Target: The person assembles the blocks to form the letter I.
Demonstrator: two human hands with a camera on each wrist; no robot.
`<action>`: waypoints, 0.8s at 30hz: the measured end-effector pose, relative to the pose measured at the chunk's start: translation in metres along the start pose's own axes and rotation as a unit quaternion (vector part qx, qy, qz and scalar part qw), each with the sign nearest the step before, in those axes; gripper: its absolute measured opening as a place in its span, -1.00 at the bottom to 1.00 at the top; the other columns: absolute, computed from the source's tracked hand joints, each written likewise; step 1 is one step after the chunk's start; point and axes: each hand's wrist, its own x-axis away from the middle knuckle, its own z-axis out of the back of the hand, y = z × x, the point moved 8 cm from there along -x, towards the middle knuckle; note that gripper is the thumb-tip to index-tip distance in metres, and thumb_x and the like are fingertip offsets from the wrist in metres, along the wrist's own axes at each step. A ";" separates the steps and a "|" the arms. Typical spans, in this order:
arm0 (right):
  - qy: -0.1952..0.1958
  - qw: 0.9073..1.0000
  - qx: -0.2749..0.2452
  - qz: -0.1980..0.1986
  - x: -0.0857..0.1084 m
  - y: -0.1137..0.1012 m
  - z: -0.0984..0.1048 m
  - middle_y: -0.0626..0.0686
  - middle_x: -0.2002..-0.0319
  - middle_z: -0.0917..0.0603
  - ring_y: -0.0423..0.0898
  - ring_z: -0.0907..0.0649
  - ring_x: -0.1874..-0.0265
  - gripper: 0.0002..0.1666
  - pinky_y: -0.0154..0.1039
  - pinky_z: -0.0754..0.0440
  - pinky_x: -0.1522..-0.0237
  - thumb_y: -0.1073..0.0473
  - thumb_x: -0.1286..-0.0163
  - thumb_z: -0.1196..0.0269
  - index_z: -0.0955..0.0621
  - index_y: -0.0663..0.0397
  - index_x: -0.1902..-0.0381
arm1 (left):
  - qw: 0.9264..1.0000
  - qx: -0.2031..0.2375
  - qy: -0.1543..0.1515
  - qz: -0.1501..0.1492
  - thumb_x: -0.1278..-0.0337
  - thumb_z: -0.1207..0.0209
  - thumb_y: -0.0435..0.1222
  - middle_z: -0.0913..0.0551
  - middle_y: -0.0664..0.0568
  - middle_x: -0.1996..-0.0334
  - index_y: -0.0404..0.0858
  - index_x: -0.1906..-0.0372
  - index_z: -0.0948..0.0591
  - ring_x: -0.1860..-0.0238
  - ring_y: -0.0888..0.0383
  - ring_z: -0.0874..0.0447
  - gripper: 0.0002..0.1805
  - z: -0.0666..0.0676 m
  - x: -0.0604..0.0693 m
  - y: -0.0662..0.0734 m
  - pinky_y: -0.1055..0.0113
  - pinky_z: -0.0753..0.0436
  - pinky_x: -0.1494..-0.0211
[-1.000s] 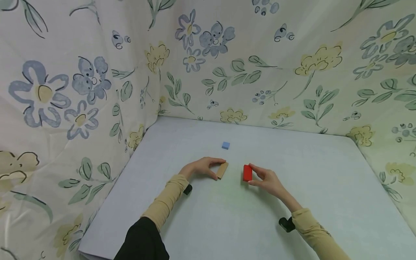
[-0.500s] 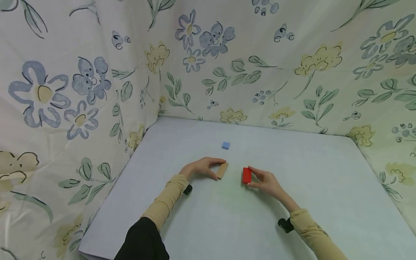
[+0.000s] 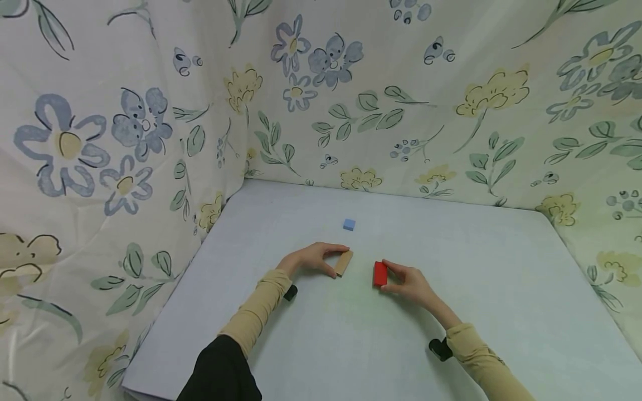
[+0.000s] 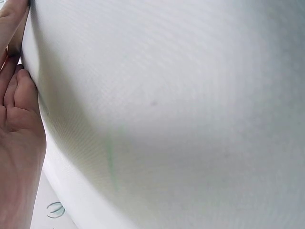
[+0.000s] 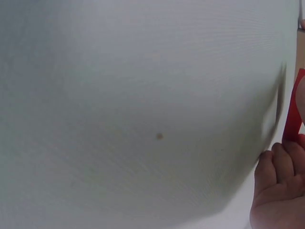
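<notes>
At the white tabletop [image 3: 476,250], we see the left hand [image 3: 313,258] pinching a tan, wood-like oblong block [image 3: 344,264] end to end, apparently for steadiness, and, toward its three o'clock, the right hand [image 3: 412,282] likewise gripping a red rectangular block [image 3: 380,274].

No text, label, brand, number or sign is legible in any view. Right sleeve [image 3: 478,363]: a small dark marking [image 3: 495,358] lies along the forearm; too small to read. Red block [image 3: 380,274], tan block [image 3: 343,264] and blue block [image 3: 349,224]: no readable characters on the visible faces. Black wrist cameras [image 3: 440,350]: any lettering is too small to resolve. Patterned curtain [image 3: 368,120]: flower, leaf and berry print only.
</notes>
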 end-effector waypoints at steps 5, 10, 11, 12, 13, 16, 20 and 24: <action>0.001 1.000 0.005 0.000 0.000 0.000 -0.001 0.27 -0.24 -0.48 0.21 -0.45 -0.26 -0.18 0.06 -0.47 -0.21 0.13 -0.09 -0.43 -0.41 0.25 -0.29 | 1.000 0.003 0.000 -0.002 0.13 -0.44 -0.21 -0.28 0.22 -0.41 0.04 -0.40 -0.30 -0.46 0.25 -0.11 -0.11 0.000 0.000 0.000 0.30 -0.16 -0.51; 0.003 1.000 0.008 0.001 0.000 -0.001 -0.001 0.26 -0.23 -0.50 0.21 -0.46 -0.25 -0.19 0.07 -0.47 -0.21 0.12 -0.08 -0.44 -0.43 0.24 -0.28 | 1.000 0.005 0.002 -0.008 0.14 -0.44 -0.23 -0.29 0.21 -0.41 0.02 -0.39 -0.31 -0.46 0.25 -0.12 -0.11 0.000 0.000 0.001 0.31 -0.17 -0.50; 0.002 1.000 0.008 0.003 0.000 -0.001 -0.002 0.26 -0.23 -0.50 0.21 -0.46 -0.25 -0.19 0.08 -0.47 -0.21 0.12 -0.08 -0.44 -0.43 0.24 -0.28 | 1.000 0.006 0.002 -0.008 0.14 -0.44 -0.22 -0.29 0.20 -0.40 0.02 -0.39 -0.31 -0.46 0.24 -0.12 -0.11 0.000 0.000 0.001 0.31 -0.17 -0.50; 0.002 1.000 0.009 0.003 0.000 -0.001 -0.002 0.26 -0.23 -0.50 0.21 -0.46 -0.25 -0.19 0.09 -0.47 -0.21 0.12 -0.07 -0.44 -0.43 0.24 -0.28 | 1.000 0.006 0.003 -0.008 0.14 -0.44 -0.22 -0.29 0.20 -0.40 0.02 -0.39 -0.31 -0.46 0.24 -0.12 -0.11 0.000 0.000 0.001 0.31 -0.17 -0.50; 0.002 1.000 0.010 0.003 0.000 -0.001 -0.002 0.26 -0.23 -0.50 0.21 -0.46 -0.25 -0.18 0.09 -0.47 -0.22 0.12 -0.07 -0.44 -0.43 0.24 -0.28 | 1.000 0.008 0.004 -0.009 0.15 -0.44 -0.22 -0.29 0.20 -0.40 0.01 -0.39 -0.31 -0.46 0.23 -0.12 -0.11 0.000 0.000 0.001 0.30 -0.17 -0.50; 0.001 1.000 0.016 0.004 0.000 -0.001 -0.004 0.25 -0.23 -0.50 0.21 -0.46 -0.25 -0.18 0.10 -0.46 -0.22 0.12 -0.07 -0.44 -0.43 0.24 -0.28 | 1.000 0.011 0.004 -0.008 0.15 -0.45 -0.22 -0.29 0.19 -0.40 0.01 -0.39 -0.32 -0.46 0.22 -0.12 -0.11 0.000 0.001 0.001 0.28 -0.16 -0.51; 0.002 1.000 0.024 0.005 -0.001 0.000 -0.005 0.24 -0.23 -0.50 0.20 -0.46 -0.25 -0.17 0.10 -0.47 -0.22 0.11 -0.07 -0.44 -0.43 0.23 -0.28 | 1.000 0.009 0.003 -0.006 0.14 -0.44 -0.22 -0.28 0.21 -0.41 0.02 -0.39 -0.31 -0.46 0.23 -0.11 -0.11 0.000 0.000 0.000 0.31 -0.17 -0.50; 0.004 1.000 0.030 0.005 0.000 -0.001 -0.005 0.24 -0.23 -0.51 0.20 -0.47 -0.24 -0.17 0.11 -0.47 -0.21 0.10 -0.06 -0.45 -0.43 0.22 -0.28 | 1.000 0.006 0.001 -0.004 0.11 -0.43 -0.22 -0.27 0.21 -0.41 0.02 -0.40 -0.29 -0.46 0.24 -0.11 -0.12 -0.001 -0.001 -0.001 0.31 -0.16 -0.51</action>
